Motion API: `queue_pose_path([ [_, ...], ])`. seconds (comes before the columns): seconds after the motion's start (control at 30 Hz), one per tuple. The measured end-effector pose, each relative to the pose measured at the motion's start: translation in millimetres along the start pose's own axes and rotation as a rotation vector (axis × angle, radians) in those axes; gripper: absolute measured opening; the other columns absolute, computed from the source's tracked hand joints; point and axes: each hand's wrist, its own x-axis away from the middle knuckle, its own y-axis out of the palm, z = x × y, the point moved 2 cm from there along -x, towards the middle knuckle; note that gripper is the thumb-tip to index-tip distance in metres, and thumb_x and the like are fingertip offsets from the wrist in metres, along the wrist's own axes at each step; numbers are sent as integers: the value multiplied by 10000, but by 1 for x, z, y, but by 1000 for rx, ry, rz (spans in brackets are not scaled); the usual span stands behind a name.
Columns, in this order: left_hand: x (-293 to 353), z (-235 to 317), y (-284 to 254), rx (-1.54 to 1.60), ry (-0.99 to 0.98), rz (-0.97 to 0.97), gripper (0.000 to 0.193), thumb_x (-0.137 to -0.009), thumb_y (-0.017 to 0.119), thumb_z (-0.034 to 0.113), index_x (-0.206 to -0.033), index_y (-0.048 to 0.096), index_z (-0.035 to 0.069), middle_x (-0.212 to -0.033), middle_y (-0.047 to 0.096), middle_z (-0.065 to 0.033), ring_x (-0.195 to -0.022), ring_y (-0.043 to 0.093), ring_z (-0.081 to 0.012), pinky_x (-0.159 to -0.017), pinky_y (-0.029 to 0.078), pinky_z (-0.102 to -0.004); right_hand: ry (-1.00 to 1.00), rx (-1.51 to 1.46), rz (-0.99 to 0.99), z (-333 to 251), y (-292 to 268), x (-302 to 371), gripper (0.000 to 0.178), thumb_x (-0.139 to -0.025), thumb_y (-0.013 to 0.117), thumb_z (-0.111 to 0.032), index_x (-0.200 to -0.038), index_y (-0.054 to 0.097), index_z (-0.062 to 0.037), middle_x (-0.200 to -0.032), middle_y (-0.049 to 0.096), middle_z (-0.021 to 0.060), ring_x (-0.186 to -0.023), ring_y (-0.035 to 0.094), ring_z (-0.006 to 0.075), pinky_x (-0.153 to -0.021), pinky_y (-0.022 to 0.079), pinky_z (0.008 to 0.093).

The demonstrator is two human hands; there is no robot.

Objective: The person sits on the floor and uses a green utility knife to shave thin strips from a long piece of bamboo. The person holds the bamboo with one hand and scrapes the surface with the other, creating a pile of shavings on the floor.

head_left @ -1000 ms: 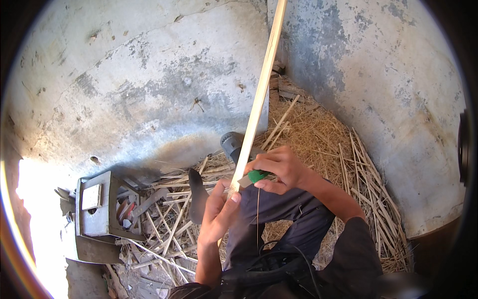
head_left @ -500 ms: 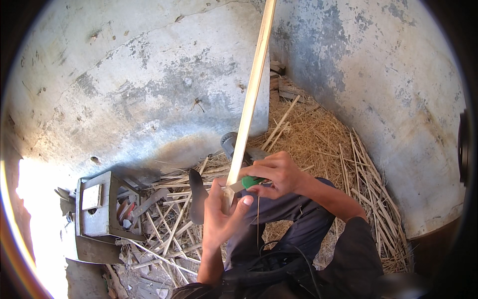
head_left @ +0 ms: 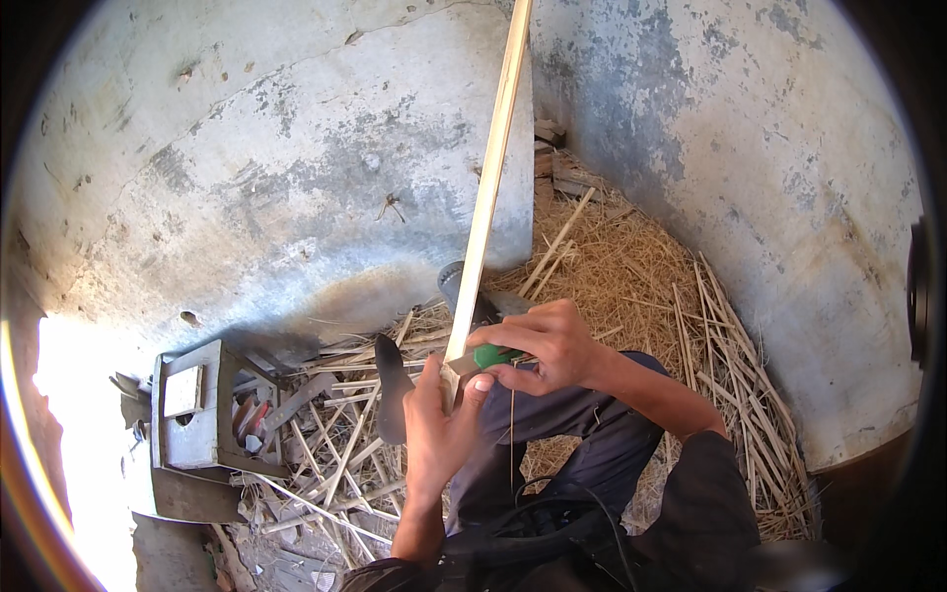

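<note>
Since a moment ago the left hand (head_left: 439, 419) has closed its fingers round the foot of the long pale stick (head_left: 485, 202), which runs up and away, while the right hand (head_left: 543, 345) grips a green-handled tool (head_left: 495, 356) against it.

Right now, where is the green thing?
In the head view, the green thing sits near the middle, gripped in the right hand. It presses against the bottom end of the long wooden stick, just above the left hand.
</note>
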Motion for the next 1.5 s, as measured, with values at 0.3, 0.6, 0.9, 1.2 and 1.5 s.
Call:
queue_pose_path([
  [0.3,-1,-7,3,11,-9,-2,381,-1020,807,290,-1159,662,-33,-773,717,-139,-692,608,-135,-652,517,-353,30,36,3,2,-2,0,332,-906,786,-352,-1153,815,-131,-823,787,20,-611,734,204,-559,594,336],
  [0.6,3,-15,1,-53,-69,-33,437,-1013,801,372,-1098,630,-21,-737,664,-159,-671,614,-208,-704,526,-380,153,26,129,15,-11,-2,301,-947,764,-327,-1160,796,-115,-839,787,45,-608,722,180,-559,575,325],
  [0.9,18,-18,3,-96,-48,-140,375,-1038,752,332,-1151,600,8,-690,619,-125,-641,597,-304,-725,490,-436,461,-8,186,59,-48,15,280,-996,719,-300,-1114,764,-50,-739,699,62,-597,671,136,-545,505,312],
  [1.2,8,-3,1,56,-4,37,182,-1040,729,86,-1154,617,-1,-685,578,-22,-608,466,-75,-547,378,-286,81,-54,-49,21,-22,4,255,-948,764,-333,-1100,748,-129,-830,752,14,-623,728,222,-561,559,349],
  [1.5,8,1,1,44,25,24,200,-1040,736,84,-1167,607,1,-776,697,-97,-652,595,-120,-606,475,-317,-46,-43,-1,6,-3,0,291,-974,751,-381,-1046,776,-100,-716,678,1,-508,634,175,-477,495,338],
])
